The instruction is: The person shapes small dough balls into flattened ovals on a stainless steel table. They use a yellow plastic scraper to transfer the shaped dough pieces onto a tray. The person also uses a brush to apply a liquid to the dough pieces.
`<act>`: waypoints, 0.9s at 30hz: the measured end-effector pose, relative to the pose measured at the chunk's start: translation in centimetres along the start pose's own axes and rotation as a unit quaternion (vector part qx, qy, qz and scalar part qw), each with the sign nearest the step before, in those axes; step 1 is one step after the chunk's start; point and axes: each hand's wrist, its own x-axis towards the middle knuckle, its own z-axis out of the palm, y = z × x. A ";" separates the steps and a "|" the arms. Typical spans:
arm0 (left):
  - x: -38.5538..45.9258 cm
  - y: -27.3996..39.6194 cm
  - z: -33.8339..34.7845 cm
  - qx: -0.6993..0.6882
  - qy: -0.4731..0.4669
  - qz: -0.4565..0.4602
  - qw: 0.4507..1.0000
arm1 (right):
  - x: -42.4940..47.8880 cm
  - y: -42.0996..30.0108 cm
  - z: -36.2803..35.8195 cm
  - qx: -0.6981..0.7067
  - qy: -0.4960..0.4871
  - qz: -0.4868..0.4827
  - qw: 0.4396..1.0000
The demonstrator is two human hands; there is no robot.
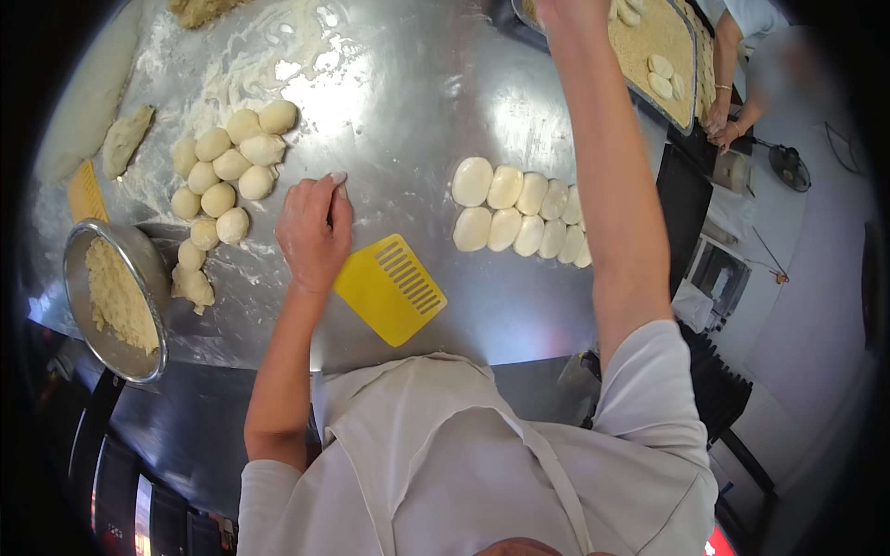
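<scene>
My left hand [316, 229] rests on the steel table with its fingers curled in and flour on the skin; nothing shows in it. Just right of its wrist lies a yellow plastic dough scraper [391, 290] with a row of slots. To the left of this hand is a cluster of dough balls [218, 199]. My right arm stretches far across the table, and my right hand [556, 10] is mostly cut off by the top edge, beside a tray [685, 104] of tan crumbs. Flattened dough pieces [505, 229] lie in two rows, partly hidden by that forearm.
A metal bowl [163, 326] of crumbly yellow mixture stands at the table's left front edge. Behind it are a yellow slotted scraper [88, 191], a dough scrap [127, 141] and a large dough slab [90, 97]. Another person's hands [723, 128] work beyond the tray at right.
</scene>
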 end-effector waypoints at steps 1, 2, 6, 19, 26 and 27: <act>-0.2 -0.1 -0.2 0.003 0.002 -0.007 1.000 | -3.2 0.3 -0.1 -0.027 -0.024 0.036 0.999; -0.1 -0.1 -0.2 0.001 0.001 -0.005 1.000 | -7.3 0.1 -0.5 -0.055 -0.040 0.065 0.996; -0.8 -0.1 -1.7 -0.045 -0.080 0.005 0.996 | -25.2 -2.5 0.4 -0.261 -0.082 0.235 0.933; -11.3 -0.5 -5.6 0.188 -0.224 0.101 0.951 | -44.8 2.5 -0.5 -0.518 -0.084 0.168 0.835; -11.7 -0.8 -5.3 0.195 -0.186 0.080 0.960 | -46.0 5.7 0.6 -0.362 -0.114 0.210 0.901; -11.8 -0.8 -5.3 0.197 -0.172 0.078 0.962 | -46.3 5.8 1.0 -0.331 -0.099 0.218 0.913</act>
